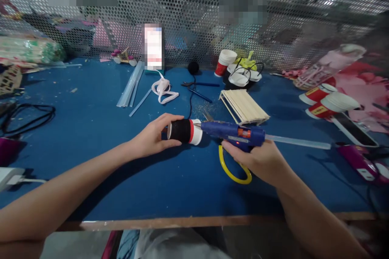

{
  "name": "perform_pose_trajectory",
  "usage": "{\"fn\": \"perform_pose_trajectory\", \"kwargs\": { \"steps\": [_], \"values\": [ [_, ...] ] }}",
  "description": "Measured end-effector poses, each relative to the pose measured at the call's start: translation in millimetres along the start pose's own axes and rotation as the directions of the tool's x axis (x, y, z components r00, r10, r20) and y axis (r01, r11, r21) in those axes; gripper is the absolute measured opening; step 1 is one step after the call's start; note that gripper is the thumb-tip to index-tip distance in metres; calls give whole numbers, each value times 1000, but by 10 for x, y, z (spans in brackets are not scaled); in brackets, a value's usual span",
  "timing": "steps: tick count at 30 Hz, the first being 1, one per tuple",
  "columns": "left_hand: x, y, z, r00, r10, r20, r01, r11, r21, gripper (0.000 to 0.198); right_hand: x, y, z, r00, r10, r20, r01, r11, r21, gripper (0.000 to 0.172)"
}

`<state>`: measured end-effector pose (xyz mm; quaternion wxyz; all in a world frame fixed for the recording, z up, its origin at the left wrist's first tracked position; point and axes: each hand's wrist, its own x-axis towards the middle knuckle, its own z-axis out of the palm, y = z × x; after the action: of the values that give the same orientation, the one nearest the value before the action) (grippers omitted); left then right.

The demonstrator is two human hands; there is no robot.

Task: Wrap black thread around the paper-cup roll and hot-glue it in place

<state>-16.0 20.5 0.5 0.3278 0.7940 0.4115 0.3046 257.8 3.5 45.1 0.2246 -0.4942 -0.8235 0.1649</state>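
Observation:
My left hand (159, 133) is closed around a paper cup (197, 132) lying on its side, most of it wrapped in black yarn (179, 130) with a red band showing beside the white part. In my right hand (258, 158) is a blue hot glue gun (225, 129), its small light lit orange. The gun's nozzle meets the cup near the red band; whether it touches I cannot tell. A clear glue stick (298, 141) sticks out of the gun's back. Yellow-handled scissors (223, 166) lie under my right hand, their blades partly hidden.
Behind the cup are a black yarn ball (193, 67), pliers (200, 85), white ribbon (164, 91) and glue sticks (130, 85). A stick panel (244, 106) lies near the gun. Paper cups (331, 105) and a phone (354, 129) are at right. A perforated metal screen (188, 16) stands behind.

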Motion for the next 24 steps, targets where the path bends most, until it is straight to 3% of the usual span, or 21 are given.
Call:
{"fn": "perform_pose_trajectory", "kwargs": {
  "steps": [5,18,24],
  "values": [
    [5,-7,13,1000,9,-7,-9,1000,-23,56,-31,21,15,978,-187,93,207,926,-314,35],
    [10,-19,20,999,-37,-13,37,999,-7,57,-52,-95,42,1000,25,19,-25,999,36,11],
    [15,-19,21,998,-55,-21,55,998,6,58,-72,-62,71,996,-80,42,81,996,-39,9]
  ]
}}
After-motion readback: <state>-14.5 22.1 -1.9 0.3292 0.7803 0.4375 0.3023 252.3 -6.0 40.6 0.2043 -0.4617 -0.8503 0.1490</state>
